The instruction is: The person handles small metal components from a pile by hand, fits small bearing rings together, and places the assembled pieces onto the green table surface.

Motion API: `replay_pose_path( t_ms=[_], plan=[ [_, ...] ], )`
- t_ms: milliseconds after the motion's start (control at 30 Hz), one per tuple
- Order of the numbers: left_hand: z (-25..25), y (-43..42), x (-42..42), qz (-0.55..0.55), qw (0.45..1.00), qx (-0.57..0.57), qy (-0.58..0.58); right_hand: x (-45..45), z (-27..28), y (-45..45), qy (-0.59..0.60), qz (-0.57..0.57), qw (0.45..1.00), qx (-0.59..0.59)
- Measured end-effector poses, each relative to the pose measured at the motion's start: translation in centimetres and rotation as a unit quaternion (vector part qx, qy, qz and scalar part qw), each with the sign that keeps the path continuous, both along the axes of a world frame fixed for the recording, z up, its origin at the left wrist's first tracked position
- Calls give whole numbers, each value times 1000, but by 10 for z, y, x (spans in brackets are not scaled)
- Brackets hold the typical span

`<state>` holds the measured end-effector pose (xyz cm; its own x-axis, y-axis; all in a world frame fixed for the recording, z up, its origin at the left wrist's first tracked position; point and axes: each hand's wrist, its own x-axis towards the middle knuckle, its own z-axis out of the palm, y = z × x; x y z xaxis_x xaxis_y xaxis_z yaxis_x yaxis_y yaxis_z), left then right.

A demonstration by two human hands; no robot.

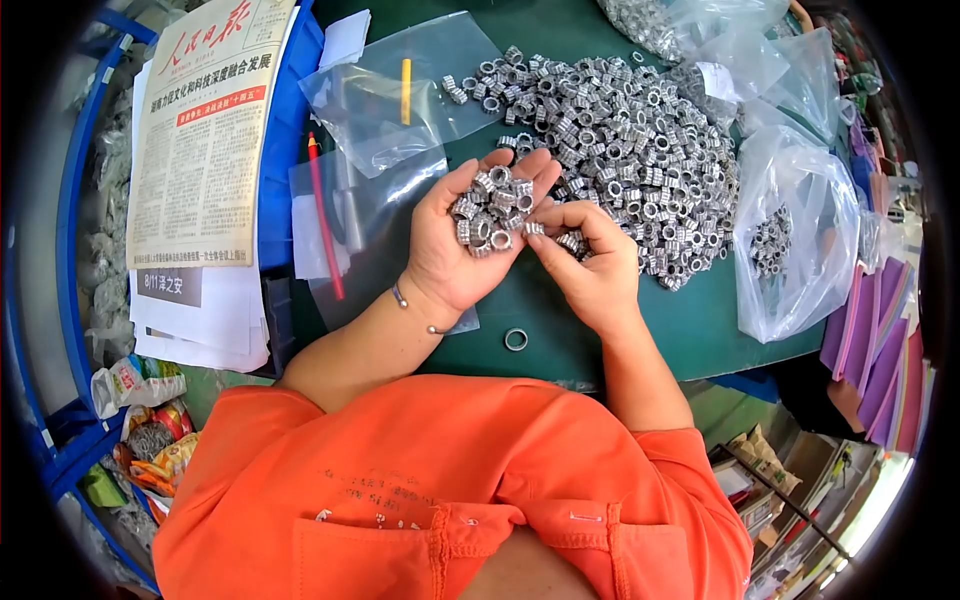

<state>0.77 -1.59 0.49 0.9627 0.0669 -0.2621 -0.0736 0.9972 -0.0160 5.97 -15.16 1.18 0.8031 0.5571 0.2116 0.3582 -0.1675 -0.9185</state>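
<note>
Orange cloth of the wearer's shirt [440,480] fills the foreground, below both forearms. Past it, a small ribbed ring [534,229] sits between the thumb and forefinger of the right hand [600,275], just beside the edge of the left palm. That grip is pinching the ring; whether the curled fingers also hold the few rings showing behind, I cannot tell. The left hand [450,270] lies palm up, its grip slack and fingers extended, with a clump of rings [490,212] resting in its hollow.

Handling them well, I judge, calls for a light pinch across the ring's walls so that it does not flip away, and for a cupped, level left palm, since the topmost rings could roll off. Keeping both hands low over the bench [460,355] would soften any drop.

One loose ring [516,348] lies near the front edge, apart from the rest; a forearm might brush it. Beyond the hands spreads a large heap of rings [640,150], with a clear bag [800,285] holding more to its right. Leftward lie flat plastic bags [450,60], a yellow marker [406,92], a red pencil [326,220] and, farther out, a newspaper [200,150]
</note>
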Motion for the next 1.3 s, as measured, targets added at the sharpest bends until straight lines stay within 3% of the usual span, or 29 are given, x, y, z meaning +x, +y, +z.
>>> replay_pose_path(
  t_ms=[367, 467, 500, 600, 667, 733, 933, 1000, 1100, 1233, 1300],
  plan=[
    [2, 2, 0, 4, 999, -44, 1, -1, 1, -1, -46, 20, 997, 61],
    [3, 2, 0, 2, 998, -64, 7, 1, 2, -6, 36, 44, 992, 117],
    [2, 3, 0, -1, 998, -64, 4, -1, 6, -9, 174, 31, 976, 130],
    [2, 3, -1, -5, 998, -62, 2, -2, 9, -11, 319, 12, 937, 142],
    [2, 2, -1, -6, 998, -59, 3, -1, 5, -7, 71, 21, 993, 92],
    [3, 1, 0, -3, 998, -67, 12, 1, -3, -4, -49, 8, 997, 55],
    [0, 0, 0, -7, 999, -33, 5, -5, -3, 2, -66, -35, 996, 41],
    [-2, -1, 0, -7, 1000, -29, 4, -3, -4, 4, -139, -32, 989, 38],
    [-3, -1, -1, -16, 999, -28, -3, -3, -4, 4, -156, -18, 987, 30],
    [-2, -3, -1, -33, 999, -12, 2, -5, -3, 7, -123, -46, 990, 51],
    [-2, -3, -1, -33, 999, -13, 1, -1, -11, 5, -198, -26, 978, 61]
  ],
)
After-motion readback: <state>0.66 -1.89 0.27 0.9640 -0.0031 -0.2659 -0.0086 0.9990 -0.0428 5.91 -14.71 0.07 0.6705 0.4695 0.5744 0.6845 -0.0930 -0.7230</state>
